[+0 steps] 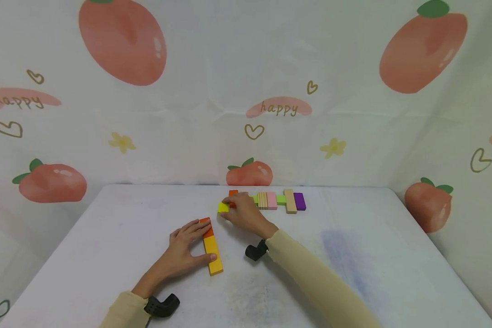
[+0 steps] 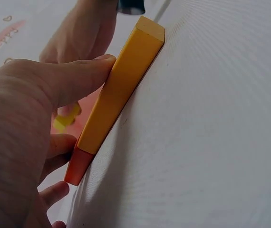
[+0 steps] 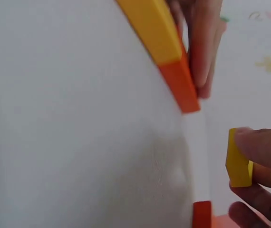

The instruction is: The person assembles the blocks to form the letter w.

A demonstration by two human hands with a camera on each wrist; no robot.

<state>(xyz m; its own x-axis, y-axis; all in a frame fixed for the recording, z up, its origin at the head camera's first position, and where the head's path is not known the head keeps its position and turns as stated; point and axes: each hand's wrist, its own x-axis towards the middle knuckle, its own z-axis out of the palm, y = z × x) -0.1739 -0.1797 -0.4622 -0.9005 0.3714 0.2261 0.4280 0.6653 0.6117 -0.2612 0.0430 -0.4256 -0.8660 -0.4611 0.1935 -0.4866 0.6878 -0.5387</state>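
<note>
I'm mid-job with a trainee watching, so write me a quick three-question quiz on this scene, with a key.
1. Fill in the colour: the block pinched by the right grip is ____.

2. True or false: the two blocks touched by the left grip lie apart from each other.

3. In the head view, which colour ends the far row of blocks on the right?
A) pink
B) green
C) purple

Key:
1. Yellow: the yellow block.
2. False: the long amber block and short red-orange block meet end to end.
3. C, the purple block.
</note>
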